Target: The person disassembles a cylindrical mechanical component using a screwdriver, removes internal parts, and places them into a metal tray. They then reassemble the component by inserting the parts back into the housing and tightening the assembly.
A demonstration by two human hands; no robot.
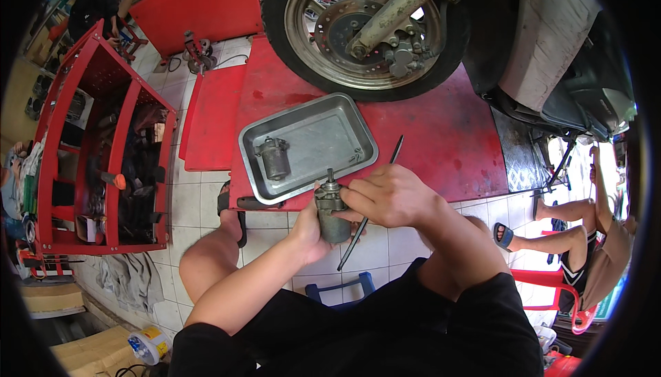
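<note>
My left hand point(310, 234) is wrapped round a grey cylindrical starter motor point(335, 227), held upright with its shaft pointing up. Closed over a long, thin dark rod point(352, 246), my right hand point(391, 196) has its fingertips at the motor's upper end. The rod slants from beside the motor up past my knuckles; its exact kind does not show. Just beyond my hands, a metal tray point(308, 112) rests on the red platform. In it lie a second starter motor point(276, 159), at the left, and several small bolts point(356, 154) at the right.
A dark-handled tool point(256, 203) lies at the edge of the red platform point(441, 136). A motorcycle front wheel point(375, 29) stands on it, beyond the tray. To the left is a red tool cart point(103, 150). At the right, another person point(585, 239) sits on a red chair.
</note>
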